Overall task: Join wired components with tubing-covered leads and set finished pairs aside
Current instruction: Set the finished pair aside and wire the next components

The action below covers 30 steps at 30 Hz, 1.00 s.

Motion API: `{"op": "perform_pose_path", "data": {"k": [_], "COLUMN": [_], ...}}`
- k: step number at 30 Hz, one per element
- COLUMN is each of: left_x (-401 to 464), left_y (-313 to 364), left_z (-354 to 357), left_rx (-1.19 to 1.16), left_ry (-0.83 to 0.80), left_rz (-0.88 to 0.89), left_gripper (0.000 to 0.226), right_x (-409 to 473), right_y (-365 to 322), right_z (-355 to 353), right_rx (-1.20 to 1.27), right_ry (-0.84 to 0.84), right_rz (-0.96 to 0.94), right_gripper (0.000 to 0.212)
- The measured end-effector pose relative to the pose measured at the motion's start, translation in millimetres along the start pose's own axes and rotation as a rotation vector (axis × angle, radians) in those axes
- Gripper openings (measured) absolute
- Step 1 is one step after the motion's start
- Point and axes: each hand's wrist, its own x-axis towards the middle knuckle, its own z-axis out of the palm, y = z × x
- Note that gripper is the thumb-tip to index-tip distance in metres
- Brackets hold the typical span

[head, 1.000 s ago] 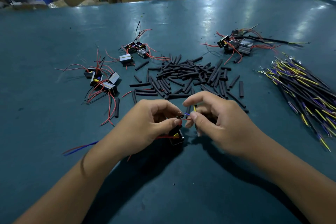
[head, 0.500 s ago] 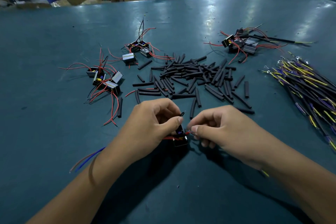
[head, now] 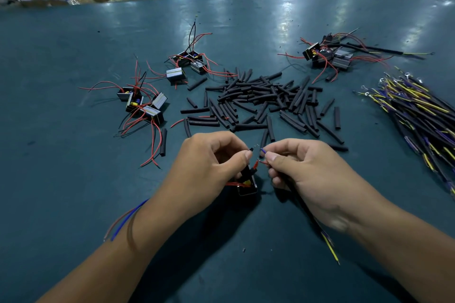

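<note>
The little black component (head: 247, 186) sits near the middle of the table (head: 73, 179), under the left hand (head: 209, 167), whose fingers pinch its black wire tip. Right hand (head: 312, 174) pinches a blue lead pointing left, tips nearly meeting.

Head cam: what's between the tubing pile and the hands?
In the head view, mostly bare table between the tubing pile and the left hand and right hand, with two stray tubing pieces.
</note>
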Motion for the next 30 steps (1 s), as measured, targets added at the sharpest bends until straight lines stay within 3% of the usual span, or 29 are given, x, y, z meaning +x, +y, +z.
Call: {"op": "perform_pose_path", "data": {"k": [21,30], "left_x": [-2,-3], "left_y": [5,3], "left_z": [3,3], "left_rx": [-0.029,-0.03], "left_ry": [0.039,0.054], "left_rz": [-0.022,-0.02], "left_gripper": [0.014,0.014], "right_x": [2,6], "right_y": [6,12], "right_z": [12,10], "right_rx": [0.089,0.042], "right_ry": [-0.017,-0.006], "right_rz": [-0.145,-0.182], "right_gripper": [0.014,0.006]}}
